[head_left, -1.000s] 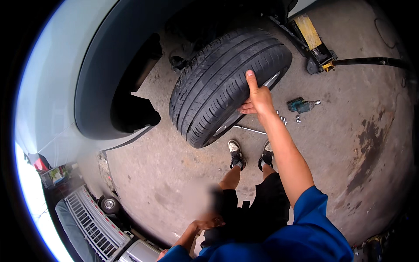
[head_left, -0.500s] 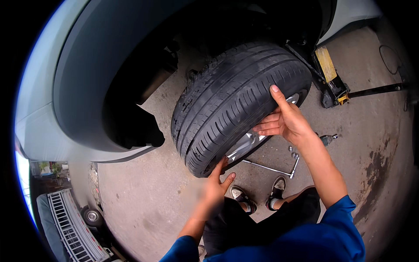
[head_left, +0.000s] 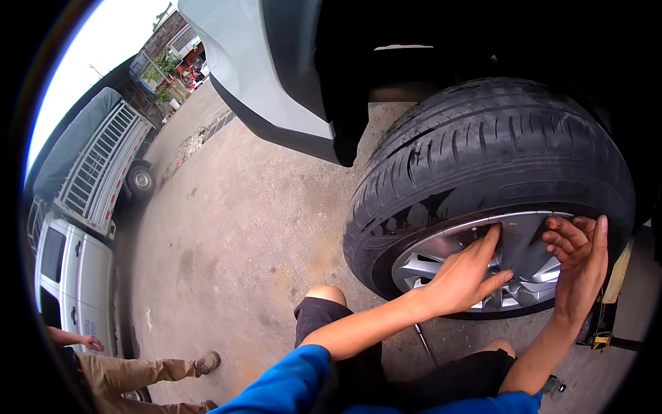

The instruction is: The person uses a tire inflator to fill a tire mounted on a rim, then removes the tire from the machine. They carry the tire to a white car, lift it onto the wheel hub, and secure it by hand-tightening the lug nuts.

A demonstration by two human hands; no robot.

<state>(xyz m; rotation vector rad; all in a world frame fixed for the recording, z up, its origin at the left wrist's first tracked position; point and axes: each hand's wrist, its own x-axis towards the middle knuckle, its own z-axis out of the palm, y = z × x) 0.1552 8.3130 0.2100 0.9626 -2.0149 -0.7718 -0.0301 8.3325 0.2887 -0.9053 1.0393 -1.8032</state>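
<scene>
A black tyre on a silver alloy wheel stands beneath the car's dark wheel arch, its outer face toward me. My left hand reaches across the rim with index finger and thumb stretched apart. That fingertip is against the wheel near a spoke; the other fingers are mostly hidden. At the right side of the rim my right hand is raised, palm inward, its fingers loosely bent and apart. Its fingertips are close to the rim, but I cannot tell whether they press on it. Neither hand holds a tool.
The light car body curves above left of the tyre. A metal rod lies below my left forearm. A jack with a yellow part stands at the right. Far left are a white truck and a person in tan trousers.
My view has dropped closer to the wheel and swung left. The wheel now stands more upright. Both hands have shifted: the left onto the rim's face, the right to its right side.
</scene>
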